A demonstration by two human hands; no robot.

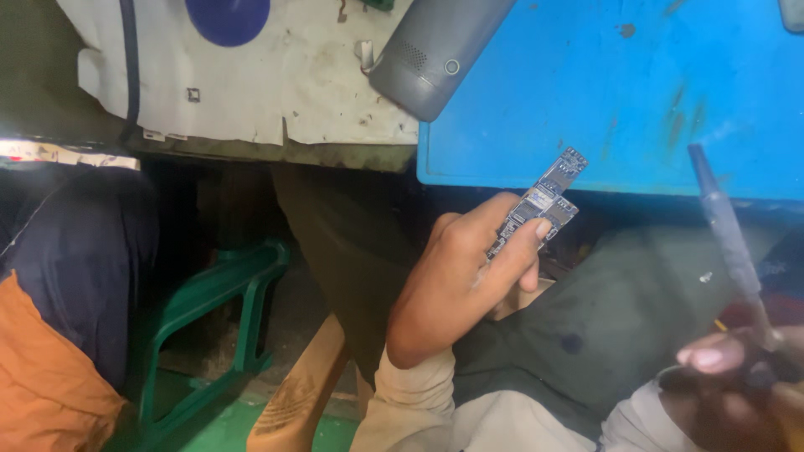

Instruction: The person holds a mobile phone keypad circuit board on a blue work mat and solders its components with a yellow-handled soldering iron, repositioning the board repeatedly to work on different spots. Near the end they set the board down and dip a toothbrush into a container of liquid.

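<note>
My left hand (465, 272) holds a narrow dark circuit board (543, 201) between thumb and fingers, tilted up toward the edge of the blue work mat (636, 92). The board has small chips and metal shields on its face. At the lower right, my right hand (737, 381) grips a slim grey pen-like tool (727, 230) whose tip points up over the mat's front edge. Both hands are in front of the bench, above my lap in dark trousers.
A grey handheld device (435, 46) lies at the mat's left edge on a worn white bench top (276, 84). Below the bench stands a green plastic stool (218, 310). Another person in dark and orange clothes (59, 318) sits at the left.
</note>
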